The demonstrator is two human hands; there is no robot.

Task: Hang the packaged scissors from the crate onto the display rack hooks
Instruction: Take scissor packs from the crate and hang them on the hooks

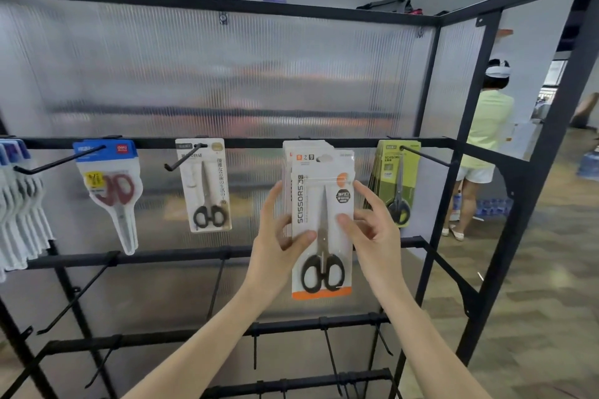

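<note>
I hold a white and orange pack of black-handled scissors point(321, 236) upright in front of the display rack point(227, 142). My left hand point(278, 236) grips its left edge, thumb on the front. My right hand point(369, 227) grips the right edge the same way. Behind it several matching packs point(308, 155) hang on the top rail, and the held pack sits lower than they do. Its hook is hidden by the packs. The crate is out of view.
Along the top rail hang blue packs point(16, 191), a red-handled pack point(110, 185), a white pack point(205, 185) and green packs point(397, 181). Bare hooks point(77, 295) jut from the lower rails. A person point(483, 152) stands beyond the rack at the right.
</note>
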